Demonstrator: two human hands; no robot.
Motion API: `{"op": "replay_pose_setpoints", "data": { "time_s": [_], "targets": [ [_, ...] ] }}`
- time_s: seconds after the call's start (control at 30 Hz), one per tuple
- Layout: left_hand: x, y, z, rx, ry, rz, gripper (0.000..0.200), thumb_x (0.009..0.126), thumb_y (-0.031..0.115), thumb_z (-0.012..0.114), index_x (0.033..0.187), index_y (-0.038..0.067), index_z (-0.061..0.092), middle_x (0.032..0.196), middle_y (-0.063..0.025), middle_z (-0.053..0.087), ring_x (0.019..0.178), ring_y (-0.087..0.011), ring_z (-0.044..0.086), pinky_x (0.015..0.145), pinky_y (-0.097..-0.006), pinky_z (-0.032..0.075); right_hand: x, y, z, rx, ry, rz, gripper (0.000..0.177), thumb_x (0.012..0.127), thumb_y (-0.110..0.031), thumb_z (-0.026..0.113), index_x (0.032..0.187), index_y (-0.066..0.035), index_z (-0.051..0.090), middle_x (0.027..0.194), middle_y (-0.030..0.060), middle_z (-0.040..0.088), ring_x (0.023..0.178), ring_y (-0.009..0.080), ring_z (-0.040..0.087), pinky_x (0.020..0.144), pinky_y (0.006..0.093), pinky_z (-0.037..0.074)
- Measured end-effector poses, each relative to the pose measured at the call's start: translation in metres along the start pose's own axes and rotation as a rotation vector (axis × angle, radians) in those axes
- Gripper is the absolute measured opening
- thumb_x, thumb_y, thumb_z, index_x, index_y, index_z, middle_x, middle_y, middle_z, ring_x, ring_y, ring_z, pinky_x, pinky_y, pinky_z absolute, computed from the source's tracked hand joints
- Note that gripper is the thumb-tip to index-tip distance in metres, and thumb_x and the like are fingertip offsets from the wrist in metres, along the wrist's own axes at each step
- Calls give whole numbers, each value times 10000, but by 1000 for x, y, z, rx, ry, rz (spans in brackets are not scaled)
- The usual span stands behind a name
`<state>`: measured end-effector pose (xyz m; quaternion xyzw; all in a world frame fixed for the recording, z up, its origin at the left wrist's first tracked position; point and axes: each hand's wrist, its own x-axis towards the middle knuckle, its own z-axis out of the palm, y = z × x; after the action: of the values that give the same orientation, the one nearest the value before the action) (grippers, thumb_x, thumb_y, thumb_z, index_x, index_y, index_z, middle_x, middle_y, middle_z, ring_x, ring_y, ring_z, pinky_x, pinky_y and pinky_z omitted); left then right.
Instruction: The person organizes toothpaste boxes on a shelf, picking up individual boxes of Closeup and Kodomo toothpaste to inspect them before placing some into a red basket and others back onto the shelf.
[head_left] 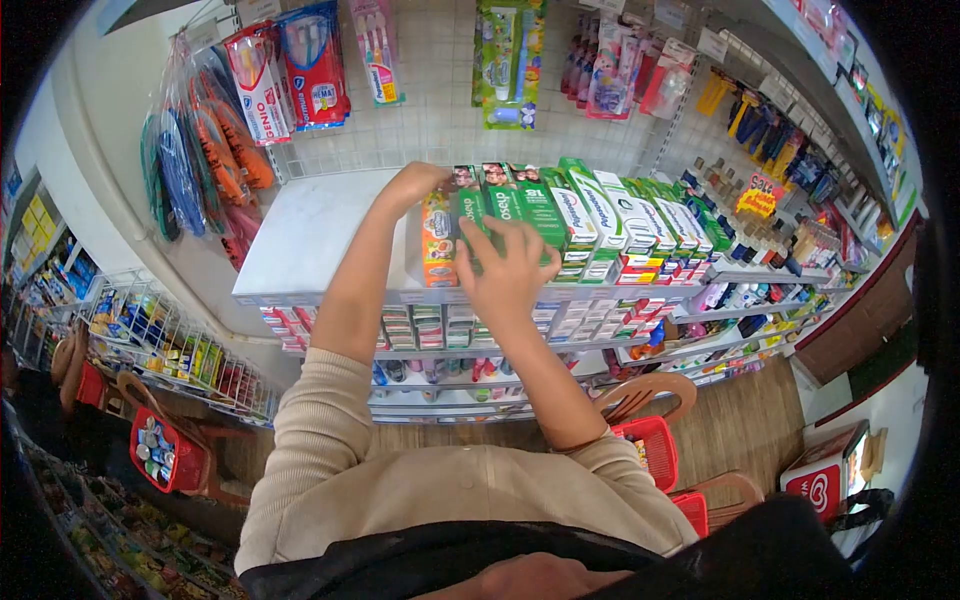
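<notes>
On the top shelf (pixel 318 232) a row of toothpaste boxes stands packed side by side. An orange toothpaste box (pixel 440 240) forms its left end, and dark green toothpaste boxes (pixel 538 212) come right after it. My left hand (pixel 418 184) reaches over to the far end of the orange box; its fingertips are partly hidden there. Over the near part of the green boxes lies my right hand (pixel 508 268), fingers spread and fingertips against them. White and green toothpaste boxes (pixel 622 215) continue the row to the right.
Toothbrush packs (pixel 312 65) and a green toothbrush set (pixel 510 65) hang on the wire grid behind. Slippers (pixel 215 140) in plastic hang at left. Small bottles (pixel 775 235) stand right. Lower shelves hold more boxes (pixel 430 325). Red baskets (pixel 650 450) sit on chairs below.
</notes>
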<state>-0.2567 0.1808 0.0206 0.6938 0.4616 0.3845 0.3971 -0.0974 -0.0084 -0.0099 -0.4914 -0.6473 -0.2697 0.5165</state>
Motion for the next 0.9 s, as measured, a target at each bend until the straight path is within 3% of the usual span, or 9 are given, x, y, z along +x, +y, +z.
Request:
{"op": "replay_pose_setpoints", "data": {
  "time_s": [0.03,0.13,0.37,0.43,0.57,0.73,0.9],
  "targets": [
    [-4,5,0,6,-16,8,379,911,301,601,946,-55,726,904,-135,720,851,-191,630,817,-324,474,0,0,0,7,3,-2,303,796,-290,725,1098,-296,713,1130,-39,581,1144,218,496,903,551,291],
    [2,-3,0,10,-19,-3,351,906,262,595,958,-61,722,912,-121,724,846,-178,633,804,-304,481,1,0,-1,1,-5,-5,305,793,-293,729,1097,-295,714,1130,-39,584,1141,216,498,900,548,291],
    [5,-8,3,-99,-92,6,416,941,311,512,1070,-41,692,1078,-112,693,978,-192,611,882,-327,468,-7,-5,-10,-11,26,-23,307,779,-322,757,1080,-268,724,1120,-39,583,1159,244,467,928,532,273],
    [11,-15,2,-96,-112,-133,456,951,358,460,1084,-22,675,1121,-108,665,1042,-196,585,943,-340,436,-26,-1,-5,37,111,-35,290,756,-323,781,1036,-283,716,1091,-62,574,1124,236,446,913,492,260],
    [1,-11,7,-152,-41,-137,459,950,380,447,1057,-5,673,1086,-98,664,1041,-197,581,969,-338,417,-69,11,6,43,142,-34,283,734,-317,809,998,-270,716,1090,-70,572,1090,228,445,902,471,258],
    [-1,-11,5,-126,-113,-64,469,980,355,405,1143,-5,657,1144,-105,671,1069,-219,581,998,-350,402,-88,16,9,10,-2,11,245,744,-296,805,969,-250,717,1077,-68,592,1041,206,472,882,448,261],
    [2,-14,7,-164,-97,-86,487,987,358,397,1176,-13,651,1197,-120,665,1110,-229,581,1030,-352,385,-88,12,6,-4,-10,19,262,772,-289,776,1024,-251,718,1101,-68,600,1033,204,481,884,460,265]
  ]
}}
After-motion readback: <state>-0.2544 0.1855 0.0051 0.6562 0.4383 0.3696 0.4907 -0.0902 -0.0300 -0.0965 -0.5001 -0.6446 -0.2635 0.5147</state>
